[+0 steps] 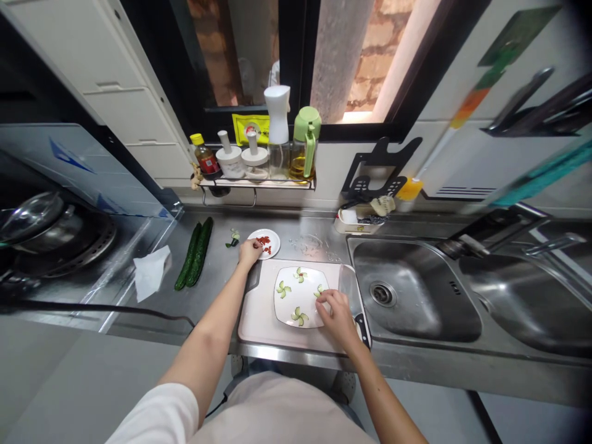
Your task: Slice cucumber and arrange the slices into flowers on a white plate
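Note:
My left hand (250, 253) reaches to the edge of a small white plate (276, 237). Its fingers are pinched together beside chopped red pieces (263, 241); whatever is between them is too small to make out. A larger white plate (287, 311) lies on a pale cutting board (256, 314) and bears several pinwheels of cucumber slices (300, 317). Red shows at the middle of the far pinwheel (300, 275). At the plate's right side my right hand (337, 313) has thumb and fingertips closed on the right-hand cucumber slices (319, 290), partly covering them.
A knife (362, 330) lies along the board's right edge, beside the sink (416, 296). Two whole cucumbers (194, 254) and a white tissue (150, 272) lie to the left. Green scraps (234, 238) sit near the small plate. Behind, a rack (259, 183) holds seasoning jars and bottles.

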`<state>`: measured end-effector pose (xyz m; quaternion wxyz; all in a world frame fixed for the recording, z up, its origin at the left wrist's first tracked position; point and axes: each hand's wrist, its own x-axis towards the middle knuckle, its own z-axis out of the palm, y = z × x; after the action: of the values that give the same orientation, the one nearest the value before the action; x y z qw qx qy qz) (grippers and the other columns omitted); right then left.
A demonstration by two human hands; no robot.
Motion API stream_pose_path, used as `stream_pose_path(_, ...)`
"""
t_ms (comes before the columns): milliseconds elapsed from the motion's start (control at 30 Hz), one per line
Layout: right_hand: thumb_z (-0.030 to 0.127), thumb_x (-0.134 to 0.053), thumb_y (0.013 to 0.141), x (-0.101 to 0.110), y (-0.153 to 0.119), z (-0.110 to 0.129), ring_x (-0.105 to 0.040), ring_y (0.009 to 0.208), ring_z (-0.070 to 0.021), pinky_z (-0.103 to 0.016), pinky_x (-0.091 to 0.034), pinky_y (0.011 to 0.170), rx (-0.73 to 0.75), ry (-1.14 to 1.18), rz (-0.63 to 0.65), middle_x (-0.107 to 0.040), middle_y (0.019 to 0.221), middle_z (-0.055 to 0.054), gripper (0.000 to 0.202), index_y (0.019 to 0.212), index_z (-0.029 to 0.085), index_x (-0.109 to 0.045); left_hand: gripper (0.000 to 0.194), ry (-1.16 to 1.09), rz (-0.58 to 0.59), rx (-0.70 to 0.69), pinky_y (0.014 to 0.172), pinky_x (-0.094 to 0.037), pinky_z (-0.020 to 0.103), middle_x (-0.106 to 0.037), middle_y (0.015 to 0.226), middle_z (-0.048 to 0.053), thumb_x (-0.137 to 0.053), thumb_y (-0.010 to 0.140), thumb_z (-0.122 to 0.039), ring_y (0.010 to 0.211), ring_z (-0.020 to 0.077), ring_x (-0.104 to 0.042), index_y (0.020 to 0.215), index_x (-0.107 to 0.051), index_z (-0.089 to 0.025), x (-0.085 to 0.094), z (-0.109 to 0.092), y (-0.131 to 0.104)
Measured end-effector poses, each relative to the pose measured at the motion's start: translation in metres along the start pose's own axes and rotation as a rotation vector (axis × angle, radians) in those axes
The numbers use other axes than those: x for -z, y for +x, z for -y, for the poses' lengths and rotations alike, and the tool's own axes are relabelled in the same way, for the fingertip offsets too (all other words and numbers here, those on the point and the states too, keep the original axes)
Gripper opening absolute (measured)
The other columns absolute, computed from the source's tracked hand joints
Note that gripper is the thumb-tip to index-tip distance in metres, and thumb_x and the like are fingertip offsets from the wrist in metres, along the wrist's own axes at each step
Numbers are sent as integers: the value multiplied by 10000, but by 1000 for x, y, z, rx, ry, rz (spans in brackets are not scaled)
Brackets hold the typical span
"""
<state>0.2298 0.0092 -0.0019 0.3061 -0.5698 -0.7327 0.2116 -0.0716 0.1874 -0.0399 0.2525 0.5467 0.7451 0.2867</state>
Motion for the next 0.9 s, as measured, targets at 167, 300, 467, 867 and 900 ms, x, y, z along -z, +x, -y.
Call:
stream_pose_path(167,286,-478,879,0,1,3,-525,979,-246,-404,-414,886,-17,33,19,-604,931,-64,150,797,239,-594,125,-484,-9,63,693,-480,247,-668,677,13,-692,593,-233,664,135,-615,645,-602,-164,-8,-3,-7)
stream_pose_path(300,276,-478,877,-1,2,3,-526,969,-242,-397,-411,887,-19,36,26,-606,929,-64,148,794,235,-594,214,-670,16,81,679,-493,269,-655,630,14,-747,537,-255,633,141,-619,641,-584,-163,-9,-10,-18)
stream_pose_path(467,281,-476,877,-4,4,3,-522,972,-242,-396,-408,888,-27,45,31,-609,924,-65,155,800,231,-601,311,-802,59,69,738,-507,295,-669,674,22,-790,514,-310,698,159,-650,702,-588,-163,-5,-21,-35)
stream_pose_path(867,284,-482,883,0,32,20,-520,952,-235,-396,-397,881,36,93,7,-620,918,-67,156,827,221,-614,350,-828,179,-60,686,-459,240,-648,736,7,-787,573,-362,690,113,-588,795,-611,-157,1,-56,-95)
stream_pose_path(900,280,-484,884,1,35,22,-520,956,-235,-396,-396,884,46,96,0,-623,924,-66,153,830,221,-614,341,-822,195,-83,669,-449,229,-643,737,4,-785,582,-354,682,107,-579,798,-611,-156,1,-58,-101)
